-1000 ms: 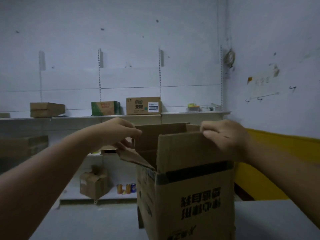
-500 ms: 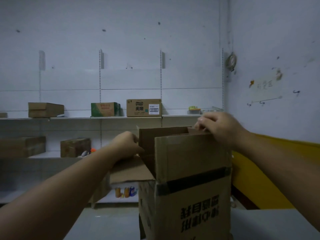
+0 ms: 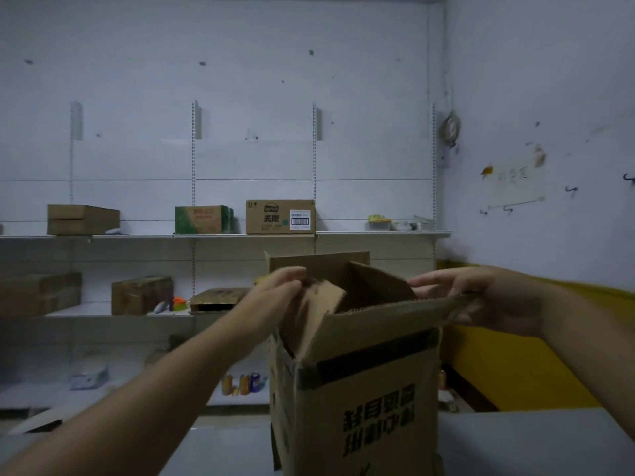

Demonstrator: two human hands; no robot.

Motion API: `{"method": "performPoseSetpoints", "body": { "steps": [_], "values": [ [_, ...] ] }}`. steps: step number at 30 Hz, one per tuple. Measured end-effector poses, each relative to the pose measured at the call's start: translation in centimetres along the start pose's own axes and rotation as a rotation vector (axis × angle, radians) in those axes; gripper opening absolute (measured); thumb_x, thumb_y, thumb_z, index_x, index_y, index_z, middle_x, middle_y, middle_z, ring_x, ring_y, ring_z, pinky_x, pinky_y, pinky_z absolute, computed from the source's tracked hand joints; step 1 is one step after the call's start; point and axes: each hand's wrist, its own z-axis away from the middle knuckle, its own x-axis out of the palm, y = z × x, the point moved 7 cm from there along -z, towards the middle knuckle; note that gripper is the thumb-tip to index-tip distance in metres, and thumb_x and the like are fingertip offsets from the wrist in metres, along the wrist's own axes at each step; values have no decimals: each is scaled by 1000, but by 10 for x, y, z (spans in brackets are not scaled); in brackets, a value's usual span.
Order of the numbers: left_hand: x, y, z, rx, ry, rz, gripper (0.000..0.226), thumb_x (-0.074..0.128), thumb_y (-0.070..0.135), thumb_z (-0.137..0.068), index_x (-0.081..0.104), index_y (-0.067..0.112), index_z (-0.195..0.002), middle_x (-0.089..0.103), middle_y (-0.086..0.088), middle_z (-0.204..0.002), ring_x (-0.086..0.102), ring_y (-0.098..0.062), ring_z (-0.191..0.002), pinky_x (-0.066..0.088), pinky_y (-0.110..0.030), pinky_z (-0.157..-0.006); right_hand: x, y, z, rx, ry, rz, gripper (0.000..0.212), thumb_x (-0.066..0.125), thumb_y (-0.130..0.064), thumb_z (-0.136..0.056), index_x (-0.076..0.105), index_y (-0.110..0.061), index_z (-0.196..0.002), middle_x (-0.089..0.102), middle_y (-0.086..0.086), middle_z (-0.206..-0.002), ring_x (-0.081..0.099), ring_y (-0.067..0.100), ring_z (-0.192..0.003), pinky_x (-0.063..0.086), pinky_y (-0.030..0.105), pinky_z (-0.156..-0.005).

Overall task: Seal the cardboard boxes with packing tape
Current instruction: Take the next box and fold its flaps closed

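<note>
While upright, box (image 3: 371,389) flap edges at hands (image 3: 275,295) (image 3: 488,297)

The cardboard box (image 3: 371,389) runs off the bottom edge of the frame, so its base is unseen, and its raised near flap (image 3: 385,324) screens the inside. The left hand (image 3: 275,297) curls its fingertips over the left flap (image 3: 319,304) and out of sight. The right hand (image 3: 488,297) lies partly behind the near flap's corner; whether it pinches that flap cannot be told. At the right end of the upper shelf (image 3: 343,234), small items (image 3: 379,221) are too small to name. The cans (image 3: 244,384) low in the middle are blurred. A brown box (image 3: 37,293) at mid left is cut by the left edge.
</note>
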Motion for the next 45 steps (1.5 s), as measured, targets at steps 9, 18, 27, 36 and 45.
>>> {"method": "performPoseSetpoints", "body": {
  "steps": [9,18,27,36,45],
  "values": [
    [-20,-11,1,172,632,-303,46,71,13,-77,46,21,-115,46,0,-120,49,-14,-107,43,-24,-81,0,16,6,44,-54,147,61,44,-64,-84,70,-18,-114,61,15,-126,53,23,-121,34,30,-103],
    [-9,-39,-24,-55,175,-46,48,66,3,-80,54,20,-123,56,-6,-123,58,-19,-107,52,-32,-85,8,3,4,-61,16,263,73,37,-70,-75,64,-16,-117,65,9,-114,60,24,-108,45,33,-95],
    [7,-38,-3,-75,-58,-67,36,35,53,-82,60,31,-94,56,-4,-115,47,-27,-120,31,-45,-109,-5,21,-25,-329,596,22,24,52,-40,-93,53,-25,-112,58,4,-119,55,15,-98,45,26,-71],
    [34,-45,6,25,-48,-371,34,52,49,-87,65,28,-111,52,16,-114,34,-12,-125,32,-37,-101,17,71,-79,205,202,944,44,50,-41,-95,50,-22,-135,50,3,-136,47,20,-120,38,33,-93],
    [36,-74,24,-43,-209,-403,35,52,45,-90,55,38,-124,33,16,-146,27,-10,-135,29,-43,-111,78,99,-100,167,36,805,46,29,-53,-98,44,-34,-137,44,5,-144,46,23,-123,35,40,-104]
  ]
}}
